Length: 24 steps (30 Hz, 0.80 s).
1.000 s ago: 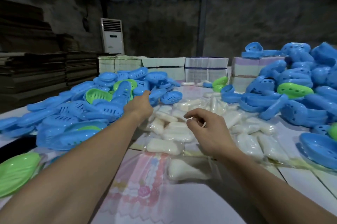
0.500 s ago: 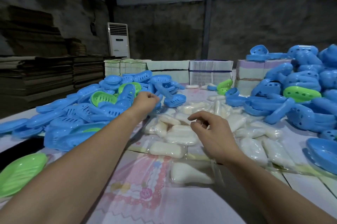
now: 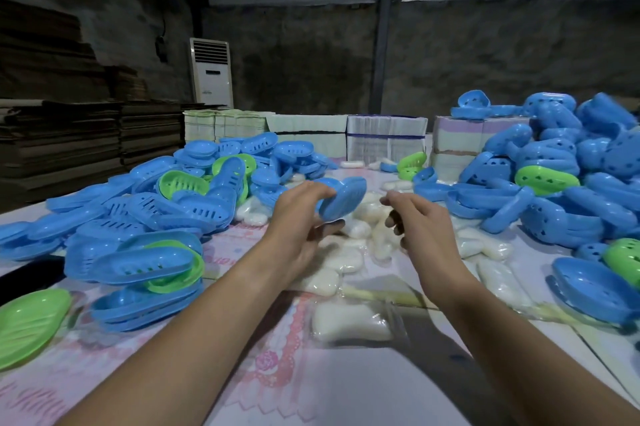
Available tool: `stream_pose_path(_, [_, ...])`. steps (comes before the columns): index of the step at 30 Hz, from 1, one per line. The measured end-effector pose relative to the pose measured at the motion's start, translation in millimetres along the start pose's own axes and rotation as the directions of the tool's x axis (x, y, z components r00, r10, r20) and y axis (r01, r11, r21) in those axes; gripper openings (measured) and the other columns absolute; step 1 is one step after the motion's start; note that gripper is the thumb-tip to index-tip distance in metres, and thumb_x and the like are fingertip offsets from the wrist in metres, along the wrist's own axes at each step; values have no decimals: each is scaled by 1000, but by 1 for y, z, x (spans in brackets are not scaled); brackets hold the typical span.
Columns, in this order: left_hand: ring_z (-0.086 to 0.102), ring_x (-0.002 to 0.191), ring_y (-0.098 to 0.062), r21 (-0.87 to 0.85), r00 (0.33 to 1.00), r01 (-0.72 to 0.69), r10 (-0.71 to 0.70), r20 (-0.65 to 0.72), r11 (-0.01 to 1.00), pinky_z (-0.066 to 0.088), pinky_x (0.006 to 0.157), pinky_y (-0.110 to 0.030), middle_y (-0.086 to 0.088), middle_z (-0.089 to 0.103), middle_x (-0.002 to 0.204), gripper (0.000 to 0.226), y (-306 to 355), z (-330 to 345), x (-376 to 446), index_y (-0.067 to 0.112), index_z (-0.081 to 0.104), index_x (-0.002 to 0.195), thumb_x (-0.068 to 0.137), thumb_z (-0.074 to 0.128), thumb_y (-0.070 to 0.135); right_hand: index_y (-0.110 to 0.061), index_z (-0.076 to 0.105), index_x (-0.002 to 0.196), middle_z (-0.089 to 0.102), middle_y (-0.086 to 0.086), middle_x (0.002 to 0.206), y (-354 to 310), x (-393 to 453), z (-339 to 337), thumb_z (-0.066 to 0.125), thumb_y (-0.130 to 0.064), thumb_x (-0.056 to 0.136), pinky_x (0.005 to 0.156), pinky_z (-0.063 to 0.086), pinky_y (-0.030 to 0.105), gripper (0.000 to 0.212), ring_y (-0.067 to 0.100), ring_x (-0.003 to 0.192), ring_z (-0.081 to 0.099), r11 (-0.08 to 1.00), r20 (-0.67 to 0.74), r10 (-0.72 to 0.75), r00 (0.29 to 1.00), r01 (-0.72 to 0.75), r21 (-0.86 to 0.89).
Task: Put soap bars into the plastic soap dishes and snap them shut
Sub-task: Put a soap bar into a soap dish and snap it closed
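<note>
My left hand [image 3: 298, 217] grips a blue plastic soap dish [image 3: 343, 198] by its near end and holds it tilted above the table. My right hand [image 3: 420, 228] hovers just to its right with loosely curled fingers and holds nothing. Below both hands lies a spread of several white soap bars [image 3: 349, 320] in clear wrappers. A heap of blue and green dishes [image 3: 145, 217] fills the left of the table. Another heap of blue dishes [image 3: 554, 190] rises on the right.
A green dish half [image 3: 27, 325] lies at the near left edge and a blue one [image 3: 595, 290] at the near right. Bundled paper stacks [image 3: 384, 138] line the far edge of the table. The table wears a pink patterned cloth [image 3: 277, 366].
My left hand took a blue dish from the left heap and lifted it back toward the middle. My right hand rose slightly above the soap bars.
</note>
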<state>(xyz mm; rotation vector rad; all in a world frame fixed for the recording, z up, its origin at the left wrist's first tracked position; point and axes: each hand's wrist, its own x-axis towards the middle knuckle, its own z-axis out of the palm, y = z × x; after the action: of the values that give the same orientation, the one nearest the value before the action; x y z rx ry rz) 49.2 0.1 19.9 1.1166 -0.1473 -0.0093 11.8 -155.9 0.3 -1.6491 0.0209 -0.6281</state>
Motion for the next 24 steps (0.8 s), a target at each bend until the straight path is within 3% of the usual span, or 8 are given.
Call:
stream_pose_path(4, [60,79,-20,-189,998,49,-39,56,981,57,64,-20,-12,59,91,8,-4,-1,-5,4,63,88,85,64,-3,-29,73,82,63,-8,70,-2,-2,0,58,-47,91,65,41,28,26,7,67,53,999,39,31,999,-31,-7])
stream_pose_path(6, [64,63,-15,-161,996,20,-6,85,987,53,54,-18,-7,66,75,8,-9,2,-7,5,66,81,79,72,0,-27,72,82,63,-11,69,-1,-3,1,59,-44,92,65,41,26,24,1,64,55,998,73,22,997,-18,-64])
stream_pose_path(9, [70,81,-16,10,998,-47,47,43,999,58,73,-25,-4,73,89,11,-20,0,-6,12,71,83,84,75,2,-28,72,85,69,-12,73,1,-2,2,65,-31,90,66,44,24,9,0,65,60,992,80,-5,997,15,-123])
stream_pose_path(12, [61,113,-20,327,975,-219,219,37,919,54,92,-32,5,61,120,53,-28,-7,-1,37,64,104,79,72,-10,-30,71,95,68,-1,74,0,3,-8,66,-26,87,69,51,30,11,15,72,63,963,-12,-20,1000,16,-270])
stream_pose_path(14, [60,114,-25,361,964,-264,255,74,894,56,83,-32,1,53,130,76,-27,-10,0,49,55,113,76,65,-18,-29,68,106,66,-5,75,-2,9,-22,63,-28,85,73,52,36,21,17,78,63,831,-31,-67,997,39,-556])
stream_pose_path(17, [63,109,-22,242,975,-220,209,71,945,58,72,-28,4,54,127,93,-28,-10,3,47,43,133,77,55,-26,-30,61,118,67,-3,102,-8,11,-43,61,-38,83,75,47,35,36,22,101,60,406,22,46,999,2,-914])
stream_pose_path(21, [66,95,-28,-178,993,69,-85,-83,982,56,82,-40,-14,65,118,56,-21,-6,8,12,59,119,82,43,-27,-27,62,114,59,-1,95,-23,7,-55,61,-50,80,64,40,33,41,24,88,54,126,29,183,983,6,-992])
stream_pose_path(24, [66,104,-37,-380,966,251,-253,46,890,55,81,-56,-22,65,126,48,-19,-11,12,4,60,124,89,37,-20,-29,61,117,62,1,104,-21,5,-54,65,-58,75,65,38,34,52,25,91,54,29,33,245,969,26,-999])
